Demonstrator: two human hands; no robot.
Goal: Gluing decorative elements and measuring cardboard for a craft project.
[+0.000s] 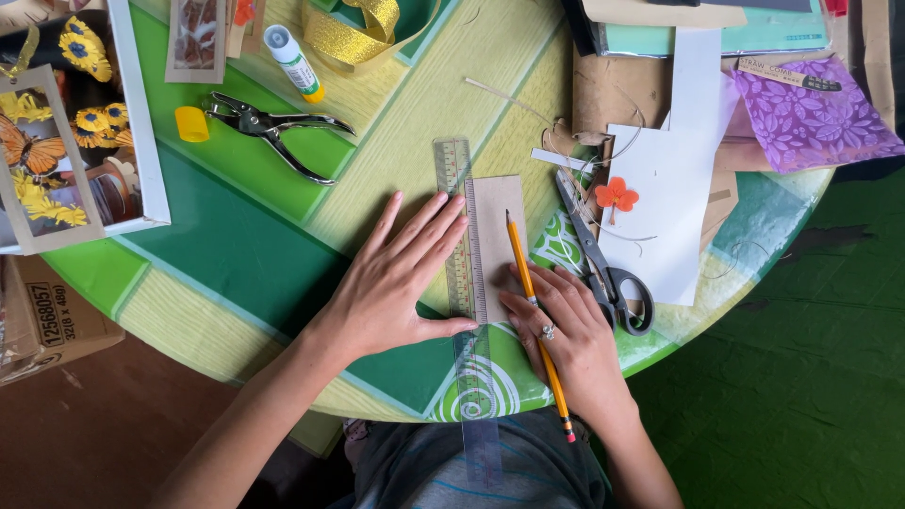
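- Brown rectangular card strip (498, 243) lies on the green patterned round table (236, 245), right beside a clear plastic ruler (459, 236).
- Left hand (401, 278) is spread flat, pinning the ruler.
- Right hand (566, 330) pinches a yellow pencil (533, 306), tip on the card.
- Marking looks underway; a straight line needs the ruler held firm.
- Grey-handled scissors (603, 269) lie just beside.

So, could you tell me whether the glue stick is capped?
Uncapped: the glue stick lies on its side, its yellow cap apart beside the hole punch.
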